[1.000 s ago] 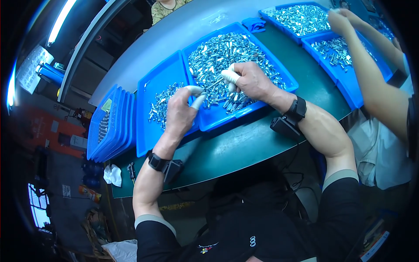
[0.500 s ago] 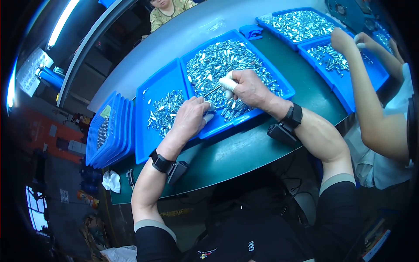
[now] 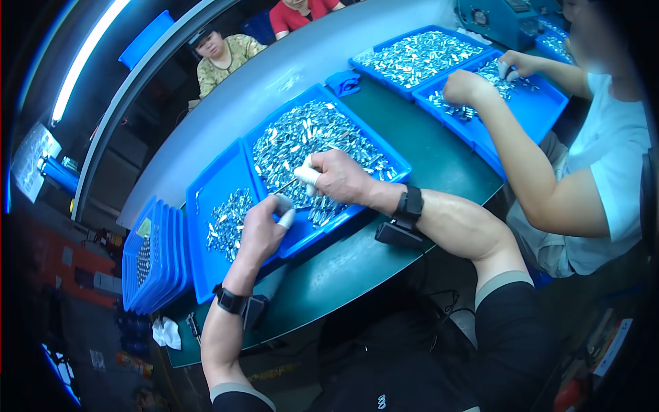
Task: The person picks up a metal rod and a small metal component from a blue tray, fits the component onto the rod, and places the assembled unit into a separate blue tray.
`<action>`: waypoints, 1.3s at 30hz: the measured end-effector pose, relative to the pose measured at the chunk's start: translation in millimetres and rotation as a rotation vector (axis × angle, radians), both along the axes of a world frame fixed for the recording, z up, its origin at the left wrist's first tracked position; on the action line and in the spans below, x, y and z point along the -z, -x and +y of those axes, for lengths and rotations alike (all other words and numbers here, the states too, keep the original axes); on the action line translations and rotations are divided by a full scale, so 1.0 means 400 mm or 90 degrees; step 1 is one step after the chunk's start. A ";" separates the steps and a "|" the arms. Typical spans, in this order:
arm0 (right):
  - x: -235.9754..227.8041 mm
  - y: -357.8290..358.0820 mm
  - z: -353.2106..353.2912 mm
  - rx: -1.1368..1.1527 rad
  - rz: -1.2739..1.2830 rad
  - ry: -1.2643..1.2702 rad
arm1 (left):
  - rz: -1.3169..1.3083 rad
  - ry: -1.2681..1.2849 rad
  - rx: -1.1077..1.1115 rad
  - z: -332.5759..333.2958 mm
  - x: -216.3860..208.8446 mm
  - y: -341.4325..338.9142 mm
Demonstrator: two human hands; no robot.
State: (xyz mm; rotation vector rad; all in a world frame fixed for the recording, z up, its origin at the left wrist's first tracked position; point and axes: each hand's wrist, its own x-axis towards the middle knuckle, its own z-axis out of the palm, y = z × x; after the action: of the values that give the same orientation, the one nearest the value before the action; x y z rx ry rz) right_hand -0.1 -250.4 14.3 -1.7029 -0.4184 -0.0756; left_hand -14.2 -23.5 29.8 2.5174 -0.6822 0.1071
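A thin stick (image 3: 285, 186) pokes out from the right hand (image 3: 336, 177), low over a big heap of small shiny metal bits (image 3: 302, 130). The fingers of that hand, with white covers on some, are pinched shut on the stick. The heap sits in a blue tray (image 3: 312, 237). The left hand (image 3: 257, 230) is near the stick's tip, over the place where this tray meets a second blue tray (image 3: 211, 275). Its finger and thumb are close together, but they are too small for me to tell if they have hold of a bit. The second tray has a smaller pile (image 3: 228, 223). Both trays are on a green tabletop (image 3: 329, 288). Blue baskets (image 3: 161, 261) are stacked at the left, and a blue cloth (image 3: 343, 84) lies behind the big heap. On the right, a co-worker (image 3: 556, 178) reaches over another tray of bits.
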 end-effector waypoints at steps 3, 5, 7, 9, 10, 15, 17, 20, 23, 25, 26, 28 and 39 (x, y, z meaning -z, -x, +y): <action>0.004 0.000 -0.008 -0.003 -0.004 0.004 | 0.047 0.171 -0.076 0.016 0.005 0.003; 0.002 -0.005 -0.002 -0.003 -0.012 0.004 | 0.105 0.322 -0.078 0.039 0.026 -0.018; 0.005 -0.004 -0.003 0.005 -0.015 0.008 | 0.122 0.422 -0.073 0.042 0.029 -0.022; 0.003 -0.003 0.000 0.008 -0.033 0.001 | 0.130 0.474 -0.068 0.048 0.034 -0.029; 0.004 -0.001 0.000 0.012 -0.034 0.004 | 0.167 0.534 -0.109 0.048 0.036 -0.032; 0.002 0.004 -0.004 0.011 0.006 -0.002 | 0.234 0.629 -0.138 0.030 0.057 -0.018; 0.001 0.005 0.004 0.005 0.014 -0.016 | 0.243 0.644 -0.143 0.036 0.065 -0.022; 0.007 -0.004 0.012 0.023 -0.028 -0.018 | 0.251 0.666 -0.158 0.043 0.067 -0.028; 0.036 -0.032 -0.003 0.053 -0.024 0.021 | 0.255 0.700 -0.151 0.019 0.060 -0.025; -0.002 -0.007 -0.011 0.035 -0.003 0.026 | 0.258 0.702 -0.145 0.010 0.054 -0.020; 0.000 -0.007 -0.007 0.026 0.001 -0.009 | 0.261 0.694 -0.144 0.003 0.042 -0.015; 0.003 -0.009 0.001 0.014 -0.001 -0.033 | 0.261 0.680 -0.133 0.014 0.053 -0.021; 0.006 0.004 0.008 -0.007 0.004 -0.056 | 0.251 0.718 -0.075 0.018 0.059 -0.001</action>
State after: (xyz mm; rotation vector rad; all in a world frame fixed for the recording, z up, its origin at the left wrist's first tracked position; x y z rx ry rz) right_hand -1.6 -247.4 12.0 -1.6139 -0.4138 -0.0786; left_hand -13.6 -16.3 6.0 1.4180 -0.1897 0.0186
